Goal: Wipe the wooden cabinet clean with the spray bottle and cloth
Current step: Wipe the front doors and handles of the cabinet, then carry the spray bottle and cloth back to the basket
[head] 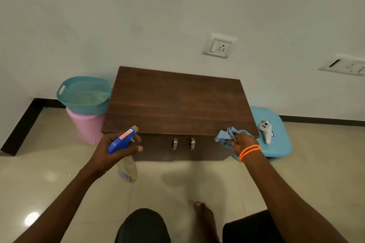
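A low dark wooden cabinet (177,102) stands against the wall, with two metal door handles (183,143) on its front. My left hand (112,150) grips a spray bottle (122,140) with a blue trigger head and a clear body, its nozzle aimed at the cabinet's front left corner. My right hand (244,143) clutches a crumpled light blue cloth (227,136) at the cabinet's front right corner. Orange bands circle that wrist.
A teal basket (85,94) sits on a pink bin (87,126) left of the cabinet. To the right a blue stool (280,140) carries a grey controller (265,131). Wall sockets (219,46) are above. My bare foot (205,215) and knees rest on the tiled floor.
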